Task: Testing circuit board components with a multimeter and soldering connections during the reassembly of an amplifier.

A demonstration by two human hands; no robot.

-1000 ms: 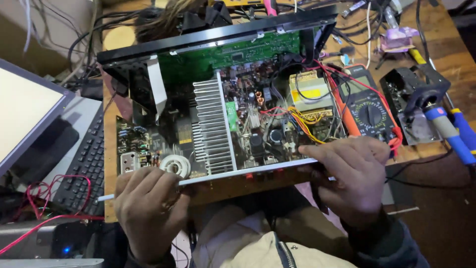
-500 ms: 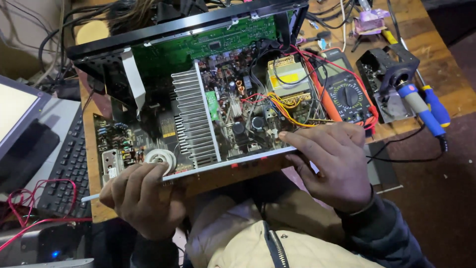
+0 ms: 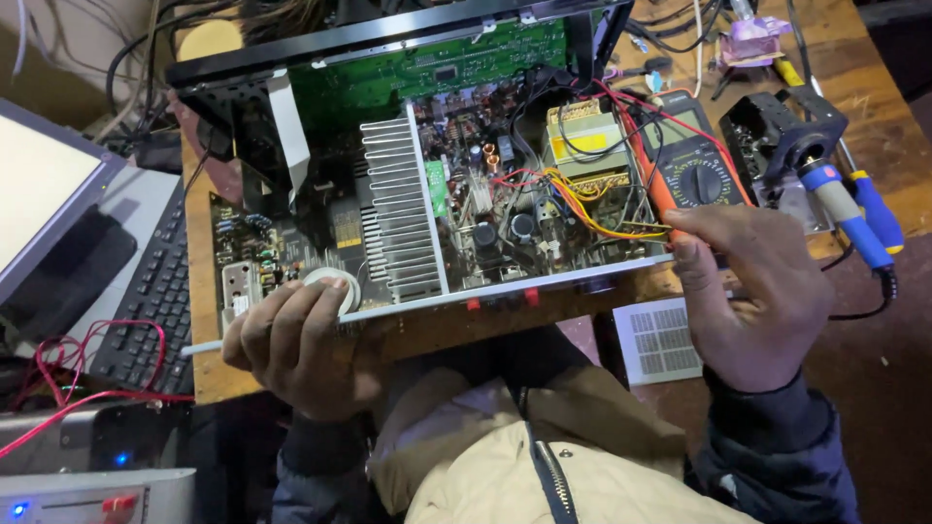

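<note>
Amplifier chassis [image 3: 427,175], lid off, sits across the wooden counter [image 3: 204,340], its near rail along the counter's front edge. Left hand [image 3: 296,344] curls over that rail by a white round part [image 3: 335,286]. Right hand [image 3: 752,296] grips the chassis's right corner, just beside the orange multimeter [image 3: 694,160].
</note>
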